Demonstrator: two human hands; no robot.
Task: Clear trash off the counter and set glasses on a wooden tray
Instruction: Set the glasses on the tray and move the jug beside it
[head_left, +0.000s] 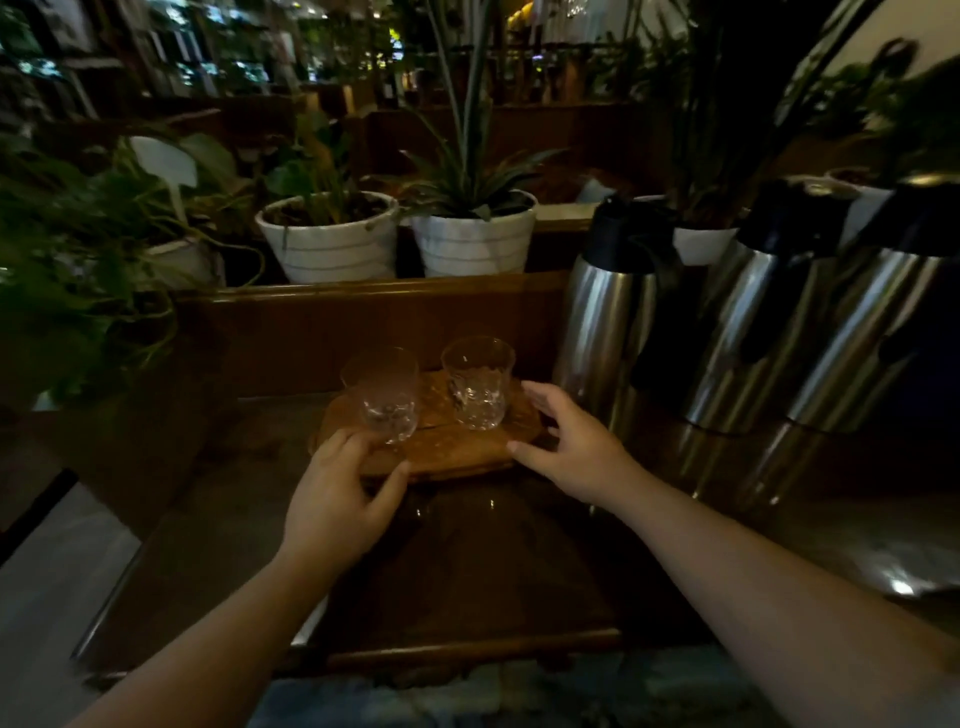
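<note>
A round wooden tray (457, 453) lies on the dark counter (467, 566) against a wooden back wall. Two clear patterned glasses are on it: the left glass (385, 389) looks blurred, while the right glass (479, 384) stands upright. My left hand (337, 501) reaches to the tray's front left edge, thumb and fingers closed around the foot of the left glass. My right hand (571, 449) hovers at the tray's right edge with fingers spread, close to the right glass but apart from it. No trash shows on the counter.
Three tall steel thermos jugs (608, 312) (753, 322) (878, 338) stand close on the right of the tray. Behind the wooden wall are white plant pots (332, 244) (472, 244) and leafy plants on the left (78, 270). The counter's front edge (467, 649) is near me.
</note>
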